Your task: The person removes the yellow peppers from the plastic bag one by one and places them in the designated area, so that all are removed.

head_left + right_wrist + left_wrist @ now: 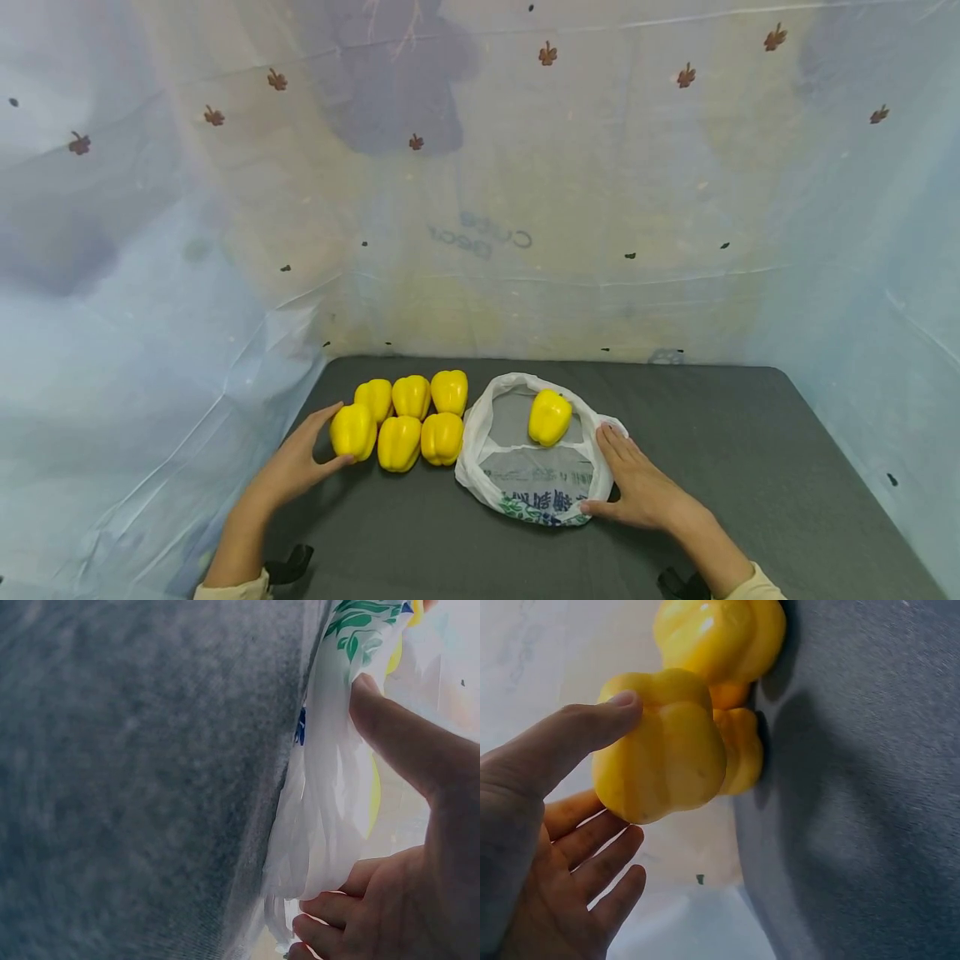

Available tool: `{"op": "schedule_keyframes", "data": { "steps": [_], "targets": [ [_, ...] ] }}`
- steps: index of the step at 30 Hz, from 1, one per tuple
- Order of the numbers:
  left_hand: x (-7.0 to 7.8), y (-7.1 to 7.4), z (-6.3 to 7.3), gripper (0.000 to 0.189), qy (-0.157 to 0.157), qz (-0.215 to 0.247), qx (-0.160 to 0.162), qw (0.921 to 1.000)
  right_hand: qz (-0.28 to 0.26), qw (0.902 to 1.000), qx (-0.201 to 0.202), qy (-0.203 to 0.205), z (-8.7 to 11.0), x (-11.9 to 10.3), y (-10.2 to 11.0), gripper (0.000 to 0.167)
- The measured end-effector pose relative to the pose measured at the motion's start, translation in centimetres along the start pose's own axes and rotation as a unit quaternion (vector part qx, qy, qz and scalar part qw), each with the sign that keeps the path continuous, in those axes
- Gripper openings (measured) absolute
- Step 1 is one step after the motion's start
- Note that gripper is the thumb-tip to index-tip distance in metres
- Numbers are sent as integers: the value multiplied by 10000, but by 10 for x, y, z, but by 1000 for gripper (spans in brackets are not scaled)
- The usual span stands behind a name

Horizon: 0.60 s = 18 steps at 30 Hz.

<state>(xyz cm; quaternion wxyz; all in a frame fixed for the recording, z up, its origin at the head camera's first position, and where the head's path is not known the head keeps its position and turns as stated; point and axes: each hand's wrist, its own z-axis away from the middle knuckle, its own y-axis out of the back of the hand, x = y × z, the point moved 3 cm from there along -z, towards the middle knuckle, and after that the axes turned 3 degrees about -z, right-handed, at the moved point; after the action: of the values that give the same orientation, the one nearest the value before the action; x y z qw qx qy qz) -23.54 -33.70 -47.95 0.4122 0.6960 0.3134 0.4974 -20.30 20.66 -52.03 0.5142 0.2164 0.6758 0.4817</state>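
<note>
My left hand (300, 457) pinches a yellow bell pepper (353, 432) between thumb and fingers at the left end of a group of peppers. In the left wrist view this bell pepper (660, 746) appears raised off the dark surface, with its neighbours behind it. A white plastic bag (468, 454) with green and blue print lies with its mouth spread wide. One yellow pepper (550, 417) sits inside it. My right hand (637, 483) rests against the bag's right rim, thumb and fingers spread apart. In the right wrist view the thumb (379, 712) touches the bag's side.
Several more yellow peppers (399, 443) stand in two rows left of the bag. Everything is on a dark grey table (720, 442). A pale printed sheet (570, 208) hangs behind the table and at both sides.
</note>
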Motion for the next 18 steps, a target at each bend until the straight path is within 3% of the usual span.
{"op": "schedule_keyframes", "data": {
  "steps": [18],
  "targets": [
    [-27, -25, 1, 97, 166, 213, -347, 9990, -71, 10000, -33, -36, 1, -2, 1, 127]
  ]
}}
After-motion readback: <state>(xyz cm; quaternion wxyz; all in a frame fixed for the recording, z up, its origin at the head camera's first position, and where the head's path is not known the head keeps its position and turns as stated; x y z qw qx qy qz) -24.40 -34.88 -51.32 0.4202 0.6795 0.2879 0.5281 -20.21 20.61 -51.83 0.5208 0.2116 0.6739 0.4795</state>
